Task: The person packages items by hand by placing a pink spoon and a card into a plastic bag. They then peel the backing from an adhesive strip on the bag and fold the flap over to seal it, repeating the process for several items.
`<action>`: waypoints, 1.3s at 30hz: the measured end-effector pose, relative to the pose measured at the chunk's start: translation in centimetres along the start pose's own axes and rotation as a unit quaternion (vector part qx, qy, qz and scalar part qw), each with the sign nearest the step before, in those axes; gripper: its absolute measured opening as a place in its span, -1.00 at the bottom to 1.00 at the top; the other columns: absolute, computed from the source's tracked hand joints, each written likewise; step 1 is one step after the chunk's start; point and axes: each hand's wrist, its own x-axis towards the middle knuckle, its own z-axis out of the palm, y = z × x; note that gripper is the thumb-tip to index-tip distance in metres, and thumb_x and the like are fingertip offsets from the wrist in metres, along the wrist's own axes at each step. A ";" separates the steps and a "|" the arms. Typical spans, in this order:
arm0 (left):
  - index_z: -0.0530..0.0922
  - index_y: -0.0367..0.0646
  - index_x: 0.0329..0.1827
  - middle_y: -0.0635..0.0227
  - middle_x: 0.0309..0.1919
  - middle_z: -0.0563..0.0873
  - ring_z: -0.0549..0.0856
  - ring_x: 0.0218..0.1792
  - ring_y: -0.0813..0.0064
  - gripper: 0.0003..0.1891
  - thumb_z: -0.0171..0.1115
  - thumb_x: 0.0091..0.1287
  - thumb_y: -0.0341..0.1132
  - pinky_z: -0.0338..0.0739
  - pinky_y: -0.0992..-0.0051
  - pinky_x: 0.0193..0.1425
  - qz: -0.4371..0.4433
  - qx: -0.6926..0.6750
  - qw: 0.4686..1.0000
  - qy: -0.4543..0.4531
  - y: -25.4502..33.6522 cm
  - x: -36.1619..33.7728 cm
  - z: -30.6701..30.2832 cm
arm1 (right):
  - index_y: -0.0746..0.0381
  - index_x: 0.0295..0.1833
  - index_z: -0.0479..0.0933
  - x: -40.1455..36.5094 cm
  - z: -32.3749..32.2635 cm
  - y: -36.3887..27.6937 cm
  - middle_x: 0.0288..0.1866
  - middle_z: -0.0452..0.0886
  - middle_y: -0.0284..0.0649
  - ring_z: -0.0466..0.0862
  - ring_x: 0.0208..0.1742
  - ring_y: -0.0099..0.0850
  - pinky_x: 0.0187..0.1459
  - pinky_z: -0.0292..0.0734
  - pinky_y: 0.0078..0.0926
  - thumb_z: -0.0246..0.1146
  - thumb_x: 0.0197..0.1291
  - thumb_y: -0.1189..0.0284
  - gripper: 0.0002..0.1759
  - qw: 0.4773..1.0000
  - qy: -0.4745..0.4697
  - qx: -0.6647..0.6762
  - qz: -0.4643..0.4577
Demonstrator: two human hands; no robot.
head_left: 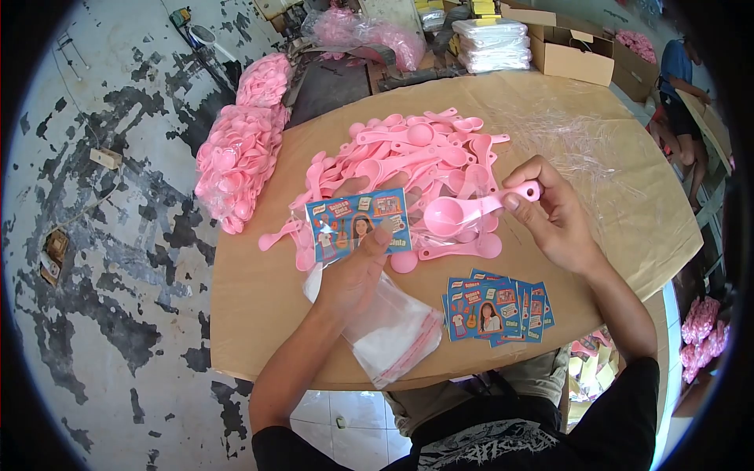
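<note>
My left hand (pixel 349 275) is closed on a blue printed card (pixel 328 228), its thumb pressed on the card's face. Beneath that wrist lie clear plastic bags (pixel 393 330), one edge marked with a pinkish strip. My right hand (pixel 559 224) pinches a pink measuring spoon (pixel 446 216) by the handle, bowl toward the card. Behind both hands spreads a heap of pink measuring spoons (pixel 408 149). A small stack of matching blue cards (pixel 488 314) rests on the brown-covered table (pixel 267 330) near my body.
Bagged pink spoons (pixel 239 157) stand at the table's left edge. Thin clear plastic strips (pixel 561 141) lie at the right. Behind are stacked clear packets (pixel 493 43) and a cardboard box (pixel 577 59). Another person (pixel 679 94) sits at far right.
</note>
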 end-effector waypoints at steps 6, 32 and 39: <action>0.16 0.04 0.40 0.03 0.41 0.33 0.35 0.41 0.02 -0.39 0.27 0.35 -0.36 0.35 0.08 0.44 -0.039 0.051 0.998 0.017 -1.1 -0.4 1.3 | 0.28 -0.01 0.35 -0.4 2.6 -0.3 -0.31 0.49 -0.28 0.50 -0.32 -0.53 -0.22 0.43 -0.54 0.26 0.34 0.39 -0.72 0.999 -0.032 0.014 -0.022; 0.09 -0.35 0.48 0.03 0.45 0.24 0.18 0.51 0.23 -0.23 0.33 0.31 -0.36 0.03 0.27 0.57 -0.088 0.322 0.933 -0.136 2.6 3.0 3.5 | 0.29 0.04 0.53 8.5 -6.0 -15.0 -0.47 0.56 -0.09 0.58 -0.46 -0.26 -0.35 0.47 -0.29 0.46 0.01 0.34 -0.51 0.906 -0.219 -0.363 0.016; 0.13 -0.21 0.48 0.10 0.42 0.29 0.34 0.44 0.29 -0.12 0.48 0.15 -0.29 0.22 0.29 0.49 -0.072 0.474 0.863 -0.156 -0.7 3.4 7.1 | 0.25 0.00 0.54 9.3 -4.3 -12.2 -0.49 0.56 -0.13 0.57 -0.46 -0.34 -0.41 0.43 -0.38 0.42 0.09 0.30 -0.60 0.908 -0.172 -0.377 -0.068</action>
